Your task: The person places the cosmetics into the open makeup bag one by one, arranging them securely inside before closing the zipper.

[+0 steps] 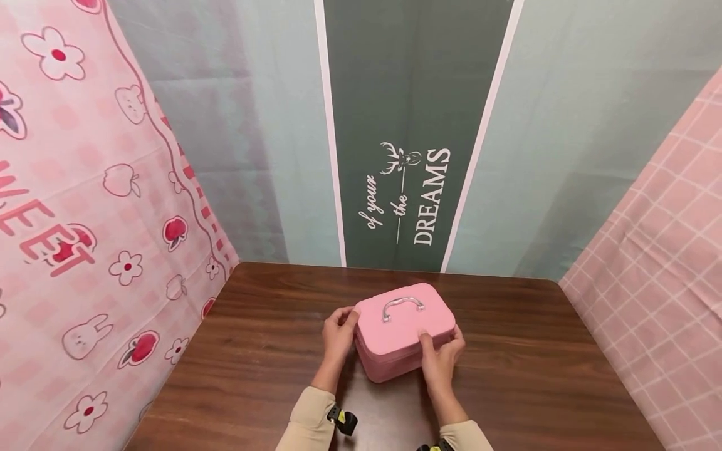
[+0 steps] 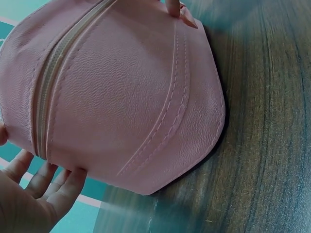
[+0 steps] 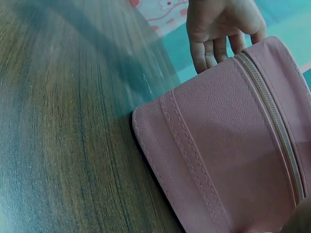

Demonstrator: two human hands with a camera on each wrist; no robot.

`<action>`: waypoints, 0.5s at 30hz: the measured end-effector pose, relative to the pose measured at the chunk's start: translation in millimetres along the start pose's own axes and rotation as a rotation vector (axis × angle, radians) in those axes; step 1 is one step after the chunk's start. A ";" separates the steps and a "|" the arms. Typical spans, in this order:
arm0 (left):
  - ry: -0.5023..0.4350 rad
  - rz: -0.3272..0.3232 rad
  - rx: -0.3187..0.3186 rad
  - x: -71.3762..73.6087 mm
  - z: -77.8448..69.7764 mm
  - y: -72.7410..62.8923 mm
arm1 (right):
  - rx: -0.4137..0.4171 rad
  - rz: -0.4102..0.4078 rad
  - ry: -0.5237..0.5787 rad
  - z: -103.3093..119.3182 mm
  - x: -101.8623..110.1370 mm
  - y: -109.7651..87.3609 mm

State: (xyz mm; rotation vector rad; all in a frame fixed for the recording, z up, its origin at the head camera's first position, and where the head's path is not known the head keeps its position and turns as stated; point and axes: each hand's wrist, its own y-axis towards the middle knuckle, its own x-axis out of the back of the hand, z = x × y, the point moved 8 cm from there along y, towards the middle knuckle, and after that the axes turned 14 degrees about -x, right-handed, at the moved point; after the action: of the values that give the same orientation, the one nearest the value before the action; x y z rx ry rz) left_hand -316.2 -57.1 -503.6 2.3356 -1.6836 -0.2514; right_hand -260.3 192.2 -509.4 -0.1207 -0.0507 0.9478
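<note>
A pink zip-up vanity case (image 1: 395, 341) with a silver handle (image 1: 403, 302) on its lid sits turned at an angle on the wooden table. My left hand (image 1: 337, 341) grips its left end, thumb at the lid's edge and fingers against the side. At the front right corner, my right hand (image 1: 442, 363) holds it with the thumb on the lid edge; its other fingers go round the right end and are partly hidden. The zipper (image 2: 48, 92) runs along the side just under the lid and looks closed in the left wrist view.
The brown wooden table (image 1: 271, 313) extends around the case on all sides. Behind it hangs a grey-green curtain (image 1: 417, 94) with printed lettering. Patterned pink cloth (image 1: 141, 238) borders the left, and checked pink cloth (image 1: 665, 250) the right.
</note>
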 end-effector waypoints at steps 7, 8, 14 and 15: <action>-0.003 0.010 0.004 -2.6 0.3 1.2 | 0.006 -0.021 -0.001 -0.1 1.6 0.7; -0.004 0.012 0.007 -2.5 0.4 1.0 | 0.006 -0.025 -0.002 -0.3 1.8 0.5; -0.029 0.014 0.025 -0.2 3.0 -0.3 | 0.011 -0.029 -0.018 0.9 0.4 -2.2; -0.035 0.011 0.025 -0.3 2.5 -0.7 | 0.010 -0.028 -0.025 1.9 0.6 -2.1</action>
State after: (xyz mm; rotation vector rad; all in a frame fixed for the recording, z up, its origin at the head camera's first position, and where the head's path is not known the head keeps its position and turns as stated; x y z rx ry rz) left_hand -316.4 -56.9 -506.3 2.3520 -1.7247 -0.2722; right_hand -258.4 191.6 -507.2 -0.0985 -0.0705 0.9219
